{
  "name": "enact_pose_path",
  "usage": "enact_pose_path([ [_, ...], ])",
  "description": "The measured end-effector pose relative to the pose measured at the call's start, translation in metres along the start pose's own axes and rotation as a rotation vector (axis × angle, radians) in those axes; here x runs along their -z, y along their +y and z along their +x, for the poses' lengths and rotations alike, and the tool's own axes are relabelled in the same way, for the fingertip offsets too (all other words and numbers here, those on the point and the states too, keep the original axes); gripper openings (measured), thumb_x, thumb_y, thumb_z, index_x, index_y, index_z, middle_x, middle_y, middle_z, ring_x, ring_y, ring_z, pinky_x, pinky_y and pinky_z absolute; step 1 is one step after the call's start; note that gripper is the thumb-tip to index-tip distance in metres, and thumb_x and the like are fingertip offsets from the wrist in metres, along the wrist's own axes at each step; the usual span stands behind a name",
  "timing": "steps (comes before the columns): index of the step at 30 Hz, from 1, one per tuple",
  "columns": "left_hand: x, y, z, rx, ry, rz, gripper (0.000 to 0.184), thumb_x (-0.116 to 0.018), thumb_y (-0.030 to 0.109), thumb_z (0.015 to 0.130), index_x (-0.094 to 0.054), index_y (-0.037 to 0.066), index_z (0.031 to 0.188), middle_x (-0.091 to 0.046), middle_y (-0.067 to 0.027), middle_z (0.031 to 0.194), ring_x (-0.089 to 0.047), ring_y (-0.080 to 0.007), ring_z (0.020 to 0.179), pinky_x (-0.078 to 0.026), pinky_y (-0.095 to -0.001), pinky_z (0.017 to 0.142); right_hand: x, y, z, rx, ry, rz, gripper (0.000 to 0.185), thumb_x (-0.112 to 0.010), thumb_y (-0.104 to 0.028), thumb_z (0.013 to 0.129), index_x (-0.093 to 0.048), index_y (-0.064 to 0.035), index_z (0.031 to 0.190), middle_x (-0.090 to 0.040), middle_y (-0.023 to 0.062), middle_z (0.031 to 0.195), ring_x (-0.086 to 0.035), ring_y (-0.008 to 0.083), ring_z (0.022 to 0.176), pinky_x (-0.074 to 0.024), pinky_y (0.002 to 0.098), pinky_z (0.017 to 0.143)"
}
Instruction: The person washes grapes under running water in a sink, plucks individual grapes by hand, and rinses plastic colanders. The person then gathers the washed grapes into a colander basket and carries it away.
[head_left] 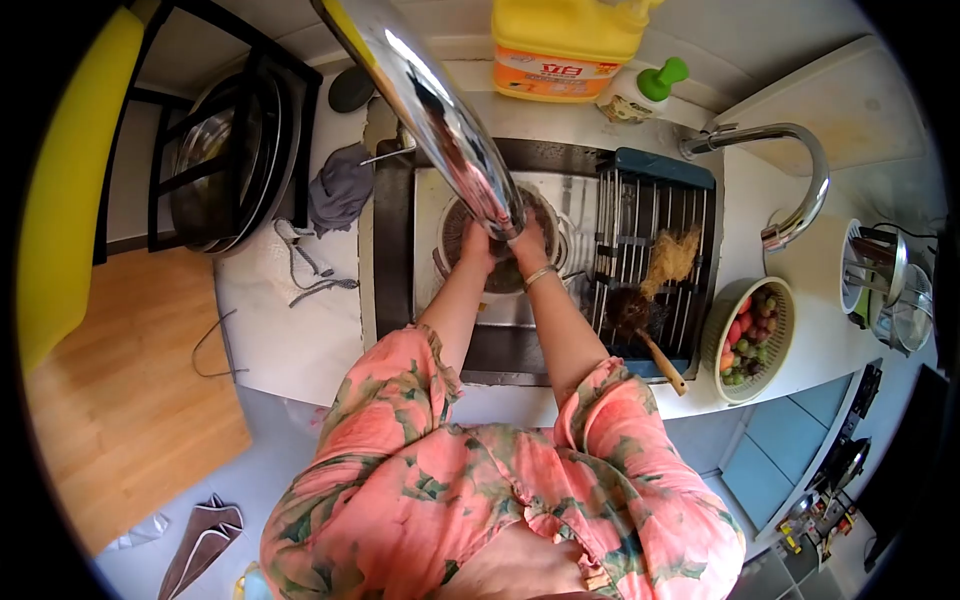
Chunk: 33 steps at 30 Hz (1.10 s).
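Note:
Both of my hands reach into the sink [430, 300], under the large chrome faucet [440, 110]. My left hand [477, 243] and my right hand [528, 246] are side by side at a round, light-coloured basin or colander [448, 235]. The faucet head covers most of the fingers, so what they touch or hold is hidden. A bracelet [540, 275] circles my right wrist. Dark contents seem to lie in the round vessel, too unclear to name.
Right of my arms, a drying rack [655, 168] spans the sink, bearing a tan fibrous scrubber [672, 262] and a wooden-handled brush [660, 360]. A basket [712, 345] of fruit stands beside it. Behind are a yellow detergent jug [560, 50] and a green-topped pump bottle [640, 92]. Cloths [342, 188] lie left.

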<state>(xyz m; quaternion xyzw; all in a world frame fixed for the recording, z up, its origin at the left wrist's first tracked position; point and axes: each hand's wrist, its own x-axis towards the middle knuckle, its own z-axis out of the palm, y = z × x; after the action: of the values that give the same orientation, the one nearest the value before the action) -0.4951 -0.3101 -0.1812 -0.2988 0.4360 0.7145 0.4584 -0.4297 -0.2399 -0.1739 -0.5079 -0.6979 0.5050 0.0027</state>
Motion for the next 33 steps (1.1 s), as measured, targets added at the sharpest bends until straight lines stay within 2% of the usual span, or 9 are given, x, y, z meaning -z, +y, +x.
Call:
enact_pose_path([
  [1, 0.001, -0.002, -0.01, -0.162, -0.044, 0.139, 0.035, -0.053, 0.037, 0.086, -0.054, 0.013, 0.112, -0.058, -0.0022, 0.102, -0.057, -0.0161, 0.089, -0.046, -0.0312, 0.078, 0.0, 0.001, -0.001, 0.017, -0.094, 0.387, 0.073, -0.041, -0.059, 0.085, -0.044, 0.0022, 0.124, -0.052, 0.0197, 0.121, -0.05, 0.0309, 0.112, -0.0366, 0.0363, 0.095],
  [2, 0.0, -0.003, -0.018, -0.326, -0.094, 0.277, 0.031, -0.054, 0.037, 0.085, -0.056, 0.015, 0.107, -0.057, -0.0021, 0.106, -0.055, -0.0171, 0.094, -0.045, -0.0331, 0.081, 0.004, 0.001, 0.0, 0.025, -0.092, 0.388, 0.073, -0.041, -0.059, 0.085, -0.044, 0.0022, 0.124, -0.052, 0.0197, 0.121, -0.05, 0.0309, 0.112, -0.0366, 0.0363, 0.095],
  [4, 0.008, 0.007, -0.026, -0.386, -0.15, 0.317, 0.03, -0.055, 0.033, 0.085, -0.054, 0.013, 0.108, -0.056, -0.0023, 0.105, -0.054, -0.0165, 0.095, -0.044, -0.0321, 0.083, 0.017, -0.003, -0.005, -0.359, -0.388, 1.128, 0.069, -0.05, -0.057, 0.081, -0.046, -0.0043, 0.126, -0.055, 0.0094, 0.117, -0.052, 0.0224, 0.106, -0.0403, 0.0332, 0.089],
  [10, -0.006, 0.008, -0.037, -0.32, -0.053, 0.243, 0.032, -0.05, 0.031, 0.09, -0.058, 0.006, 0.108, -0.06, -0.0016, 0.1, -0.054, -0.0115, 0.091, -0.04, -0.0245, 0.08, -0.008, -0.016, -0.024, -0.132, -0.119, 0.744, 0.05, -0.047, -0.041, 0.09, -0.049, -0.0038, 0.123, -0.056, 0.0066, 0.114, -0.052, 0.0152, 0.101, -0.0379, 0.0265, 0.088],
  [12, -0.017, 0.002, -0.057, -0.382, -0.022, 0.42, 0.032, -0.053, 0.024, 0.089, -0.056, 0.005, 0.114, -0.059, -0.0018, 0.106, -0.052, -0.0105, 0.097, -0.039, -0.024, 0.083, 0.002, -0.008, -0.018, -0.195, -0.146, 0.956, 0.061, -0.05, -0.046, 0.087, -0.044, 0.0009, 0.125, -0.051, 0.011, 0.122, -0.05, 0.0209, 0.109, -0.0378, 0.0293, 0.092],
  [17, 0.022, -0.008, -0.023, -0.26, -0.029, 0.354, 0.032, -0.054, 0.021, 0.089, -0.055, 0.004, 0.116, -0.059, -0.0023, 0.106, -0.053, -0.0107, 0.095, -0.04, -0.0233, 0.081, 0.005, -0.009, -0.026, -0.308, -0.145, 1.037, 0.035, -0.046, -0.033, 0.091, -0.056, -0.0049, 0.111, -0.06, 0.0041, 0.104, -0.056, 0.0156, 0.092, -0.0442, 0.0293, 0.078],
  [21, 0.023, 0.004, -0.038, -0.227, -0.18, 0.561, 0.033, -0.051, 0.015, 0.091, -0.047, 0.002, 0.121, -0.055, -0.0052, 0.113, -0.054, -0.014, 0.1, -0.045, -0.0262, 0.083, 0.002, 0.01, -0.016, -0.278, -0.263, 1.11, 0.035, -0.047, -0.033, 0.091, -0.056, -0.0057, 0.11, -0.061, 0.0044, 0.102, -0.058, 0.0157, 0.088, -0.0457, 0.0294, 0.075],
  [27, 0.04, -0.007, -0.014, -0.623, -0.222, 0.71, 0.034, -0.053, -0.002, 0.085, -0.048, 0.002, 0.118, -0.059, -0.0055, 0.104, -0.056, -0.0139, 0.098, -0.046, -0.0265, 0.083, 0.002, 0.011, -0.014, -0.264, -0.291, 1.155, 0.033, -0.046, -0.035, 0.092, -0.056, -0.0079, 0.108, -0.062, 0.0035, 0.096, -0.058, 0.015, 0.079, -0.0478, 0.0286, 0.069],
  [33, 0.027, 0.007, -0.039, -0.941, -0.102, 1.191, 0.032, -0.072, 0.016, 0.069, -0.058, 0.004, 0.095, -0.056, -0.0129, 0.094, -0.055, -0.0303, 0.09, -0.045, -0.0354, 0.081, 0.004, 0.014, -0.011, -0.224, -0.303, 1.012, 0.028, -0.046, -0.031, 0.091, -0.056, -0.0086, 0.106, -0.061, 0.0026, 0.09, -0.058, 0.0142, 0.075, -0.0476, 0.028, 0.066],
])
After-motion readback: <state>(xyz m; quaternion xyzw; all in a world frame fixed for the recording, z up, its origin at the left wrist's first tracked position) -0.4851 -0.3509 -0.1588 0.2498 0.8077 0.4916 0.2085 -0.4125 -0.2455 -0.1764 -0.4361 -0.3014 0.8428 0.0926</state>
